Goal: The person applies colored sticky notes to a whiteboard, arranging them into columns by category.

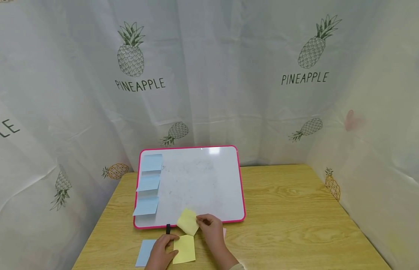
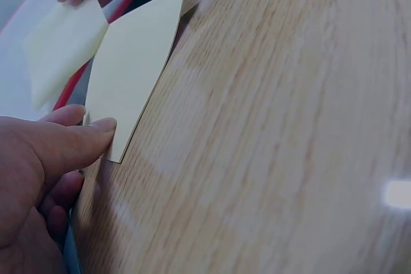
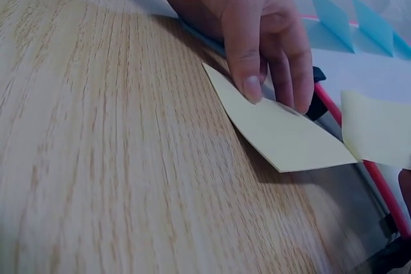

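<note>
My left hand pinches a yellow sticky note pad by its left side, thumb on top, just over the table. A single yellow sticky note is pinched at its right edge between the thumb and fingers of my right hand. That note slants over the whiteboard's bottom edge, its lower corner meeting the pad's top corner. On the whiteboard, a column of blue sticky notes runs down the left side, their lower ends lifting off the surface.
A blue sticky note pad lies left of my left hand, partly covered by it. Something pink peeks out behind my right wrist. A black clip-like piece sits at the board's lower edge. The wooden table extends right; a pineapple-print curtain hangs behind.
</note>
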### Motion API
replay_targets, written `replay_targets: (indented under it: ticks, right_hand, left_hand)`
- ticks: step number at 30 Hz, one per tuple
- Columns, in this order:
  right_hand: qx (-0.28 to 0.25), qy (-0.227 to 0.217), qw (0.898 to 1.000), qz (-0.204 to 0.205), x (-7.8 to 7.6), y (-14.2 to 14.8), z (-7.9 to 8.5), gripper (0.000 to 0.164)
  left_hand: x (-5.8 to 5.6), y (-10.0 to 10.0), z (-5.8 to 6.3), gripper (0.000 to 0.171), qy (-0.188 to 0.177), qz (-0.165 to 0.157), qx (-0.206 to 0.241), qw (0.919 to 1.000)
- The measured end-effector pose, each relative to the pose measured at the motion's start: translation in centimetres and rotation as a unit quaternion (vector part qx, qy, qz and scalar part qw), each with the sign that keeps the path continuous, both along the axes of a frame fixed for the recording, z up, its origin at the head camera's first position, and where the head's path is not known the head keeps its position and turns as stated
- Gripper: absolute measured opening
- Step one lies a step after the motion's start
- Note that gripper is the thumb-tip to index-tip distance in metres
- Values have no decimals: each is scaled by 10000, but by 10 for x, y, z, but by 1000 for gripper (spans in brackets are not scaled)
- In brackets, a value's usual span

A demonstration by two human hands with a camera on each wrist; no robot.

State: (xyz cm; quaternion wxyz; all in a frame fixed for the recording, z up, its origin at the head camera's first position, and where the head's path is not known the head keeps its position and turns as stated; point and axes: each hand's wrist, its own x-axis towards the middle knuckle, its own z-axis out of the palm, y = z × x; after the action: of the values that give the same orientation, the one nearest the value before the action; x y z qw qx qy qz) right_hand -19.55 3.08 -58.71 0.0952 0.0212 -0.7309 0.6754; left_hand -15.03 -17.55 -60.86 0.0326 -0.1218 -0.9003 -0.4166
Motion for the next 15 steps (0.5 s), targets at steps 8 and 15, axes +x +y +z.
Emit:
replay_targets:
  ticks: [8,15]
  right_hand:
    - [-273,-148,9994,-124,-1,1,2,9]
    - [-177,-100,9995,-257,-4,5,3,12]
  left_hand:
    - [0,-1,1,37,-39,-91,-2,10000]
    - [1,-1,1,38,-7,-100,-12,9999]
